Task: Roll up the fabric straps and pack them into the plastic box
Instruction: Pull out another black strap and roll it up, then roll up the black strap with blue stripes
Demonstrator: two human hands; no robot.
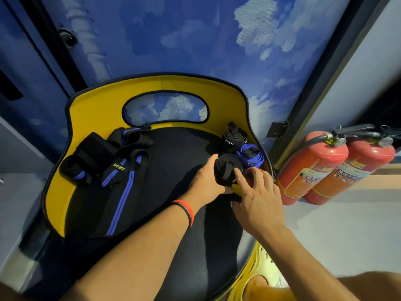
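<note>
black chair seat with a yellow rim (63,192). at the seat's right edge, the left hand (206,181) grips a rolled black strap (226,168). the right hand (258,198) is relaxed, its fingers straight and the forefinger touching that roll. a second black roll (235,135) and a blue roll (249,156) sit just behind it. unrolled straps (121,170) lie on the seat's left side.

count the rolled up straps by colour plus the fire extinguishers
black roll: 2, one held by the left hand
blue roll: 1
fire extinguisher: 2
total: 5
</note>
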